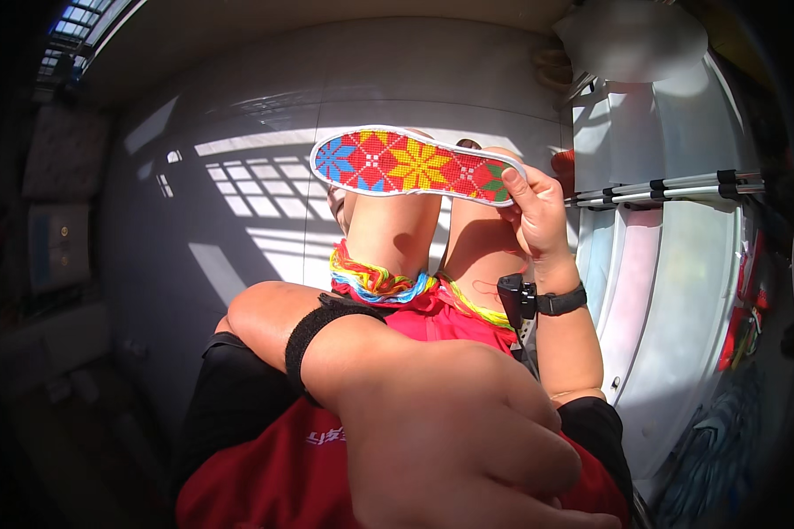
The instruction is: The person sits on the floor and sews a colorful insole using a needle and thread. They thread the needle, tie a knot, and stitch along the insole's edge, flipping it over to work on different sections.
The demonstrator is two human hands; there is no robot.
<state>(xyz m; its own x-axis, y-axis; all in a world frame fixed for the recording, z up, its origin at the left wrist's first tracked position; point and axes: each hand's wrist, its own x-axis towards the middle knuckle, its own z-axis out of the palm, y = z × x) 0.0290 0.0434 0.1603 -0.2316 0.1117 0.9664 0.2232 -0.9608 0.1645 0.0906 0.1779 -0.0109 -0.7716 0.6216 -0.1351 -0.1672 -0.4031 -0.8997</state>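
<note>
My right hand point(536, 208) pinches the narrower end of an embroidered insole point(417, 165) between thumb and fingers. Its white-edged face shows red, yellow, blue and green geometric stitching and is turned up to me above my knees. Close to the camera, my left hand point(463, 430) is bent over my red shirt point(264, 469); its fingertips are hidden, so I cannot tell whether it holds anything. Multicoloured thread skeins point(384, 281) lie across my thighs on red cloth point(437, 324). A thin loose red thread point(486, 287) curls near the right thigh.
A black strapped device point(517, 297) with a cable sits at my right wrist. White panels point(688, 264) and metal tubes point(668, 188) stand close on the right, with a bluish cloth heap point(714, 449) below. Window light patterns the tiled floor point(238, 192). A blurred pale object point(635, 40) is at upper right.
</note>
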